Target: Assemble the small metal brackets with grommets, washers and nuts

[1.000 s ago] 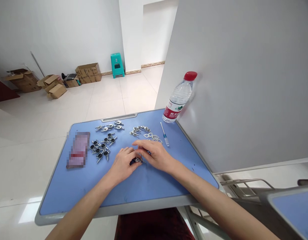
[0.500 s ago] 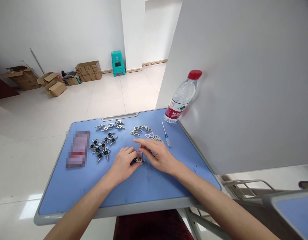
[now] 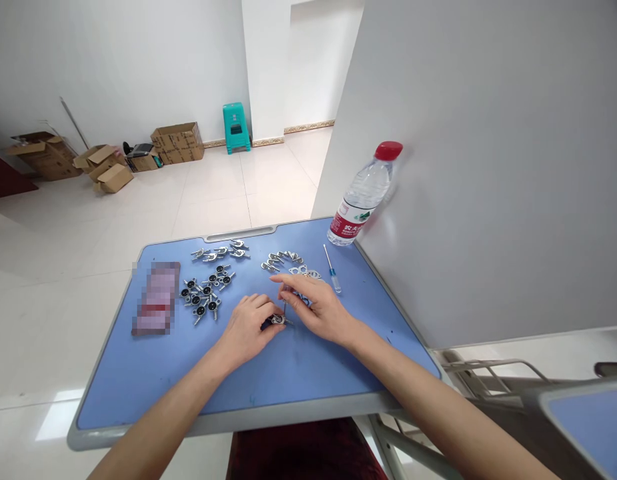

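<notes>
My left hand [image 3: 252,325] is closed around a small metal fitting [image 3: 278,320], pressing it near the table top; the fingers cover much of it. Beside it, my right hand [image 3: 315,305] is curled with the fingers pinched over a screwdriver [image 3: 285,309]. Only its thin shaft shows clearly, pointing down at the fitting, while the palm and fingers hide the handle. Beyond the right hand lie several flat metal plates [image 3: 313,274] and a curved row of small metal pieces [image 3: 287,256].
Several fittings with black round centres [image 3: 207,291] lie on the blue table [image 3: 138,380], with several silver U-shaped brackets [image 3: 222,251] behind them. A blurred purple packet [image 3: 158,297] is at left. Another screwdriver [image 3: 333,270] and a red-capped water bottle [image 3: 363,193] are at right, near a grey partition [image 3: 488,167].
My right hand has shifted very slightly over the fitting, its fingers turned a little around the screwdriver. The left hand keeps its hold in the same place.
</notes>
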{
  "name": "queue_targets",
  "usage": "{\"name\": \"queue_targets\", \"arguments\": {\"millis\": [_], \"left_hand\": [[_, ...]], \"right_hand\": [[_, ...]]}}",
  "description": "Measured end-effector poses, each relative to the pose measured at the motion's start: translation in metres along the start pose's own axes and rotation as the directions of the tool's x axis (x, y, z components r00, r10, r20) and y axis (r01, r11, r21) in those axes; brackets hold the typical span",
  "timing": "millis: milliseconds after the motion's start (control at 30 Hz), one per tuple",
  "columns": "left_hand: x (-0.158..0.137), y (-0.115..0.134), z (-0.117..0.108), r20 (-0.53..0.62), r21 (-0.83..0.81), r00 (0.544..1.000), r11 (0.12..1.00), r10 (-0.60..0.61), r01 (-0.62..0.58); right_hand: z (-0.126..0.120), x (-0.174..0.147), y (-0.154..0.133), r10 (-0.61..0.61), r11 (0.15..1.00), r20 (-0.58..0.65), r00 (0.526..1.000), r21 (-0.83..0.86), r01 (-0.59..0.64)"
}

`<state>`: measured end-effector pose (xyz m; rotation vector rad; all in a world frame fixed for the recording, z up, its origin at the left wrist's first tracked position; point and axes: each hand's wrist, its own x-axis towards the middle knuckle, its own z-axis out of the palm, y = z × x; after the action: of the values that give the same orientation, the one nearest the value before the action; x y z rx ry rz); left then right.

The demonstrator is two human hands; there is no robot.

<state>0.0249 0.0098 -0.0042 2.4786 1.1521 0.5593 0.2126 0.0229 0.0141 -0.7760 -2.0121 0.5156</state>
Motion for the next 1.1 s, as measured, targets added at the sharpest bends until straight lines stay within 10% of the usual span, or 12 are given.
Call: {"name": "queue_targets", "arguments": {"millis": [733, 1100], "left_hand": [[0.0, 0.002, -0.001, 0.011, -0.035, 1.0, 0.999, -0.011, 0.012], [-0.001, -0.002, 0.005, -0.015, -0.091, 0.999, 0.995, -0.04, 0.038]], "right_hand": [[0.004, -0.003, -0.002, 0.005, 1.0, -0.237, 0.971, -0.011, -0.007], [0.008, -0.003, -0.01, -0.095, 0.995, -0.078, 0.992, 0.008, 0.095]]}}
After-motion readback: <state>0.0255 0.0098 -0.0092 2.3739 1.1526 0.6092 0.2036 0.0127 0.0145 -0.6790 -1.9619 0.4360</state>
